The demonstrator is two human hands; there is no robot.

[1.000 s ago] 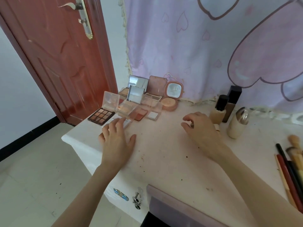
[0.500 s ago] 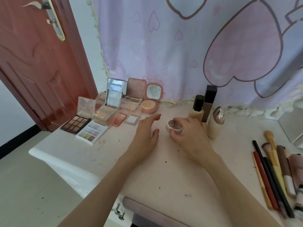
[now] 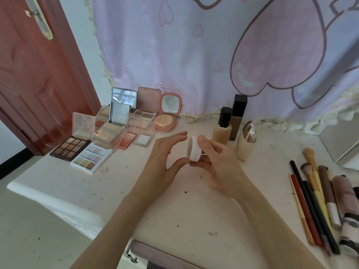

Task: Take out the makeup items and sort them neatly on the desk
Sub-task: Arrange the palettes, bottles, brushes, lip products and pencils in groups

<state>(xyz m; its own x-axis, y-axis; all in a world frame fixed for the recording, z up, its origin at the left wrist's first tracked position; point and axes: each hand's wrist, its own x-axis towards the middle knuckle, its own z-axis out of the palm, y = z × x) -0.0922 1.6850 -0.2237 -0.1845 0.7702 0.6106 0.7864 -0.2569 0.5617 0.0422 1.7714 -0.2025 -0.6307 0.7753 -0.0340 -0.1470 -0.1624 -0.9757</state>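
Right hand (image 3: 217,162) grips a small white jar (image 3: 193,148), thumb on top, fingers curled underneath, jar tipped on its side and lifted off the desk (image 3: 174,210). Left hand (image 3: 165,164) sits just left of the jar, fingers straight, thumb tip touching the jar's lower edge; not wrapped round it. Jar is mid-desk, between the palettes and the bottles. Far left: dark palette (image 3: 70,148) flat beside a pastel palette (image 3: 91,158), lids up. Behind them a cluster of open compacts, including a round pink compact (image 3: 166,118) with mirror raised. Right of the jar: beige bottle (image 3: 222,126) with black cap, a dark square bottle (image 3: 238,117) behind it, and a cream bottle (image 3: 245,143) with silver cap. Far right edge: brushes (image 3: 314,191) and pencils lying roughly parallel. Pink heart curtain (image 3: 194,45) behind, red door (image 3: 38,65) at left.
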